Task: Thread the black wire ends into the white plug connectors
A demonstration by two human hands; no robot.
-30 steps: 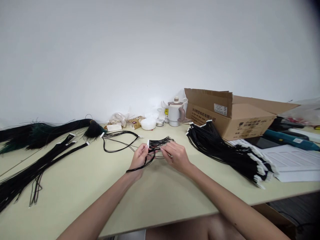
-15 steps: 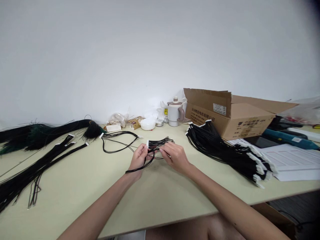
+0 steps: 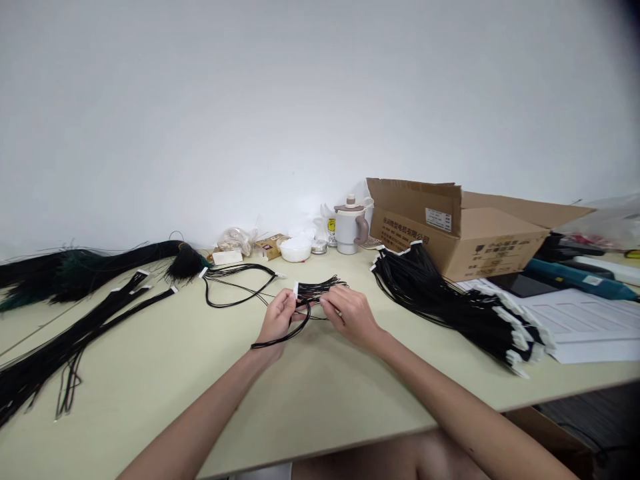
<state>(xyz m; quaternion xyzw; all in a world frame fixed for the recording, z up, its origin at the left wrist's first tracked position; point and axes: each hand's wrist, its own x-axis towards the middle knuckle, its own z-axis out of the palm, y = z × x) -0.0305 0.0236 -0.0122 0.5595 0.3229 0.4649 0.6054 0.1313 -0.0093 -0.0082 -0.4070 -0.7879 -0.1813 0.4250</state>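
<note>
Both hands meet at the middle of the pale green table [image 3: 325,393]. My left hand [image 3: 277,321] is closed on a small bundle of black wires [image 3: 314,291] that ends in a white connector [image 3: 296,289]; a loop of the wires hangs below the hand. My right hand [image 3: 349,313] pinches the same bundle from the right, fingers pressed together. The wire ends fan out just beyond the fingertips.
A big pile of black wire harnesses with white connectors [image 3: 460,307] lies to the right. An open cardboard box [image 3: 465,230], a white mug [image 3: 347,230], a white bowl [image 3: 296,249], papers [image 3: 580,323] and a teal tool [image 3: 575,277] stand behind. More black wire bundles [image 3: 75,333] lie left.
Both hands stay at the wire bundle with only slight finger shifts. The view has drifted a little.
</note>
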